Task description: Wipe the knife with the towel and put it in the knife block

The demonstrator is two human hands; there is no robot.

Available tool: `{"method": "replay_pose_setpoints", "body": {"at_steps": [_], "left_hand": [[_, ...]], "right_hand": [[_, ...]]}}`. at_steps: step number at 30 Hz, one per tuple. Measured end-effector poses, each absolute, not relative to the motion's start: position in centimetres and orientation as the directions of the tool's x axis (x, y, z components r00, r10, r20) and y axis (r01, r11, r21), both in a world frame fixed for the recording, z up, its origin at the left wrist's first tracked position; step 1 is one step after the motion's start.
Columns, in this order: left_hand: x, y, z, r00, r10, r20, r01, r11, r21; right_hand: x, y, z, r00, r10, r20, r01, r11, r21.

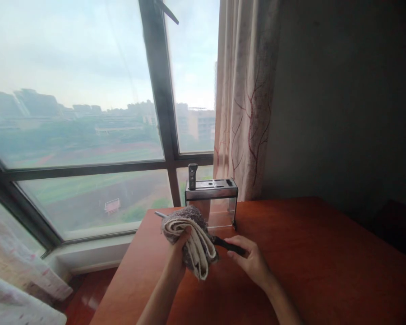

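Note:
My left hand (178, 255) grips a folded grey and cream cloth (192, 239), wrapped around the blade of a knife. The blade tip (159, 214) pokes out to the left of the cloth. My right hand (250, 259) holds the knife's black handle (228, 245) just right of the cloth. Both hands hover over the near part of a reddish wooden table (307, 257). Right behind them stands a metal knife holder (211, 198) with one dark handle (192, 176) sticking up from its top.
A large window (88, 113) with a dark frame fills the left half. A patterned curtain (246, 99) hangs behind the knife holder. A dark wall (345, 99) borders the table on the right. Light fabric (13, 289) lies at the lower left, beside the floor.

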State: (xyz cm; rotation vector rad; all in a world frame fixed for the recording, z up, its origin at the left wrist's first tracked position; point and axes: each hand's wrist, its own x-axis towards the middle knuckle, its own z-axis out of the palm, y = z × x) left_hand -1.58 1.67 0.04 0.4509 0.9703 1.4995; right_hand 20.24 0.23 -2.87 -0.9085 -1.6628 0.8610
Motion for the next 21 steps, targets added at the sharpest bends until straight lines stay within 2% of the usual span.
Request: {"method": "replay_pose_setpoints", "body": {"at_steps": [3,12,16,19,21], "left_hand": [[-2.9,2.0,1.0,-0.216,0.954,-0.206,-0.651,0.016,0.759],[-5.5,2.9,1.5,-0.463,0.884,-0.062,-0.583,-0.251,0.772],[-5.8,2.8,1.6,-0.517,0.856,0.02,-0.484,-0.312,0.817],[-6.3,2.7,1.1,-0.471,0.882,0.03,-0.436,-0.262,0.861],[-6.6,2.6,0.8,-0.422,0.906,0.021,-0.421,-0.217,0.881]], "right_hand": [[21.1,0.5,-3.0,-0.228,0.866,0.446,0.154,0.484,-0.861],[22.6,0.4,-2.6,-0.254,0.883,0.394,0.173,0.442,-0.88],[22.8,0.2,-2.5,-0.118,0.961,0.25,0.131,0.265,-0.955],[23.1,0.4,-3.0,0.036,0.991,0.132,-0.008,0.133,-0.991],[23.2,0.6,-3.2,0.121,0.988,0.1,-0.072,0.109,-0.991]]}}
